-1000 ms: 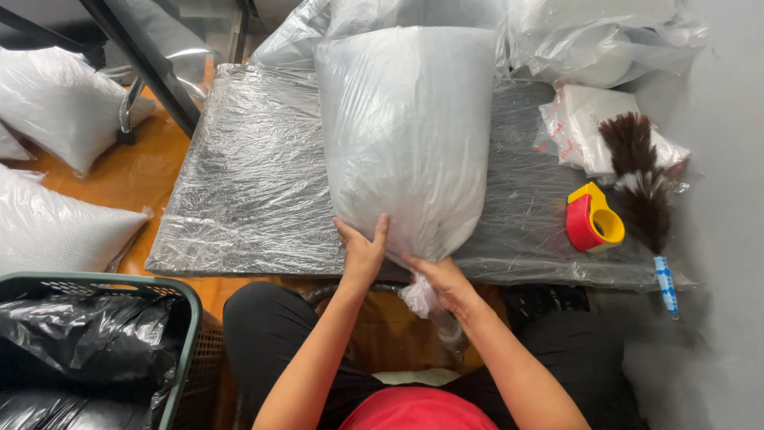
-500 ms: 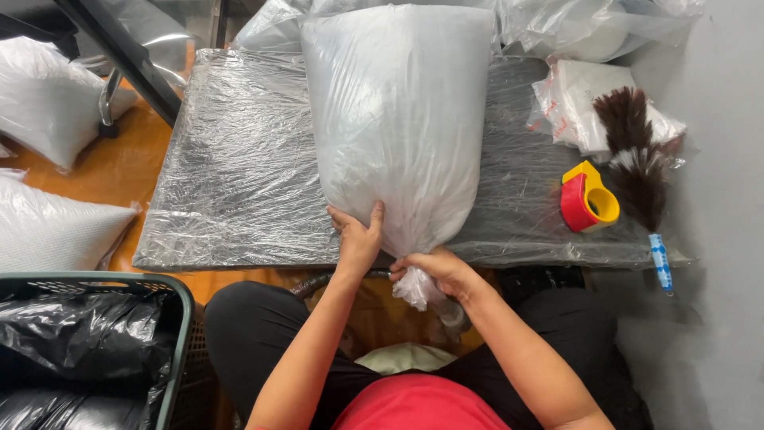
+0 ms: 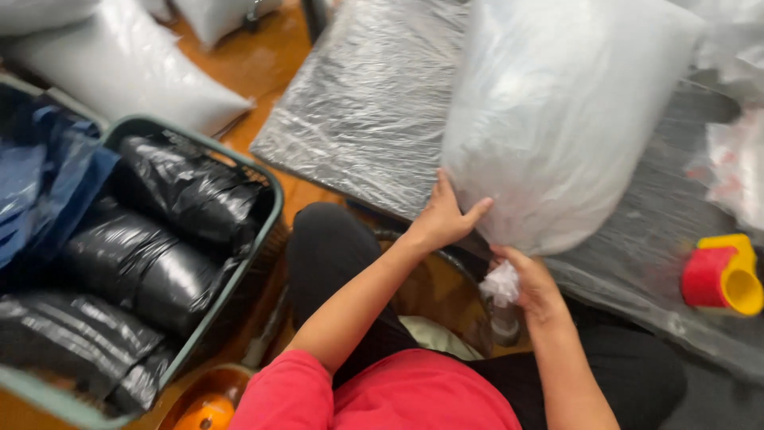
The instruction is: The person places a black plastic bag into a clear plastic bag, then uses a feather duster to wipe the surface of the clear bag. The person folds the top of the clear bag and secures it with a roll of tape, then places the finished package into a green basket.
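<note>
1. Clear plastic bag (image 3: 557, 119), stuffed full with pale filling: lying on the film-wrapped table (image 3: 358, 103), bottom end hanging just over the near edge, directly ahead of the seated person.
2. Gathered neck of bag (image 3: 501, 283): bunched into a tight white tuft under the bag's lower end, evidently pinched to keep the filling in.
3. Right hand (image 3: 537, 287): closed around that tuft, fingers curled, gripping it from below.
4. Left hand (image 3: 444, 215): open, palm and spread fingers pressed flat on the bag's lower left side, apparently steadying the bulk against the pull at the neck.
5. Bag surface: smooth, taut, cloudy-translucent, rounded like a pillow; no tear visible.
6. Green basket (image 3: 270, 199), left of the knees: packed with black-wrapped bundles (image 3: 151, 271).
7. Red-and-yellow tape dispenser (image 3: 720, 275): on the table, right of the bag, apart from it.
8. Further filled bags (image 3: 127, 76): on the orange floor, far left.
</note>
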